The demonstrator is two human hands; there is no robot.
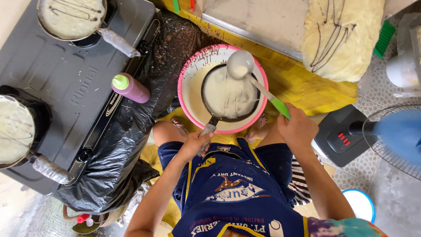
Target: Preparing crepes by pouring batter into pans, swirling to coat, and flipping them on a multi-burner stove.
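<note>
My left hand [194, 144] grips the wrapped handle of a small black pan [229, 96], held over a pink-rimmed basin [189, 85] of pale batter. The pan is coated with thin batter. My right hand [297, 127] holds the green handle of a metal ladle [240, 65], whose bowl rests above the pan's far edge. Both hands are close in front of my blue apron.
A grey two-burner stove [66, 83] at left carries two more batter-filled pans [72, 16] [15, 129]. A purple squeeze bottle [130, 87] lies on black plastic sheeting [118, 149]. Folded crepes [340, 37] pile up at top right. A fan [394, 136] stands at right.
</note>
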